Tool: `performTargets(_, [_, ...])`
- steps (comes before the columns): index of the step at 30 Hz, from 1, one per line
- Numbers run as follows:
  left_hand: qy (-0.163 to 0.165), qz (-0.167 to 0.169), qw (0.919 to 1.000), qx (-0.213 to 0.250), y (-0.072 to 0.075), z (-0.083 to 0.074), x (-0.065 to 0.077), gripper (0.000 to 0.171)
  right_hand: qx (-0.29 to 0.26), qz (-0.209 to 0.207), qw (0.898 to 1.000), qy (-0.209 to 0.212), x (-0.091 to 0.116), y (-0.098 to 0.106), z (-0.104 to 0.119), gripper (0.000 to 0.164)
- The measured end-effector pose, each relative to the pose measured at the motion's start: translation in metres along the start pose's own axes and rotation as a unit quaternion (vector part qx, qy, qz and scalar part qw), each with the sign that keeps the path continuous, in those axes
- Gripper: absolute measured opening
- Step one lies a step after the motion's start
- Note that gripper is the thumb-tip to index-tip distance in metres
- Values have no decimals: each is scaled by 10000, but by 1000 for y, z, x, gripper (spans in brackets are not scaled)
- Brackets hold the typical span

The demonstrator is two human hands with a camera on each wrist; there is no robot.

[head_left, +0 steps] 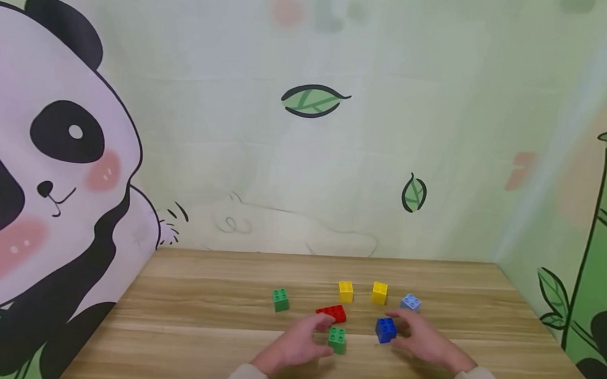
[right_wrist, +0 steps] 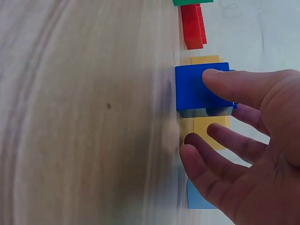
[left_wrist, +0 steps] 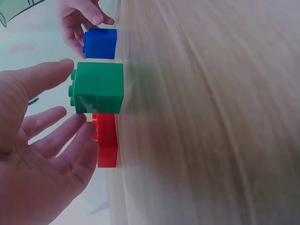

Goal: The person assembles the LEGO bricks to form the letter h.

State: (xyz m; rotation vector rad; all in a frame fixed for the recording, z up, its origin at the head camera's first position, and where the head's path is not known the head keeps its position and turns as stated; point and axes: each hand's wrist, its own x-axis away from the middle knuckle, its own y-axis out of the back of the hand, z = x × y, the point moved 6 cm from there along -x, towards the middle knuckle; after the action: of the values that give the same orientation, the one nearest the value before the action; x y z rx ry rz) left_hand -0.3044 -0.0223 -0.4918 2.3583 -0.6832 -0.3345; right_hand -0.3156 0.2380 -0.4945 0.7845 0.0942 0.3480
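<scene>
My left hand (head_left: 302, 343) is spread beside a green block (head_left: 337, 340) with studs on top. Its thumb and fingers reach around the block's near and far sides, and the left wrist view shows the palm facing it. A dark blue block (head_left: 386, 330) stands left of my right hand (head_left: 426, 340). In the right wrist view that thumb overlaps the face of the blue block (right_wrist: 192, 89); whether it touches cannot be told. The other fingers are parted and only loosely bent. Just behind the left fingertips lies a longer red block (head_left: 334, 313), partly hidden.
Farther back on the wooden table (head_left: 198, 321) are a second green block (head_left: 280, 300), one yellow block (head_left: 345, 291), another yellow block (head_left: 379, 292) and a light blue block (head_left: 410, 302), partly behind the right hand. A printed panda backdrop (head_left: 209, 121) rises behind the table.
</scene>
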Motion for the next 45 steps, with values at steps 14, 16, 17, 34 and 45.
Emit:
performTargets(14, [608,140,9977,279,-12,17,-19,45,316,38,9988,359,-8,-4,-1,47])
performTargets(16, [592,132,9977,293,-13,21,-21,42,277,59,9989,377,-8,-5,-1,45])
performTargets(17, [555,103,9979,322,-13,19,-21,41,171,58,9993,340,-9,-5,0,44])
performTargets(34, [295,-150,9980,531,-9,9,-10,31,-72,79,9985,536,-2,-9,16,35])
performTargets(45, [328,-166,9981,499,-8,15,-8,31,-276,160,9970,705,2,-16,36,38])
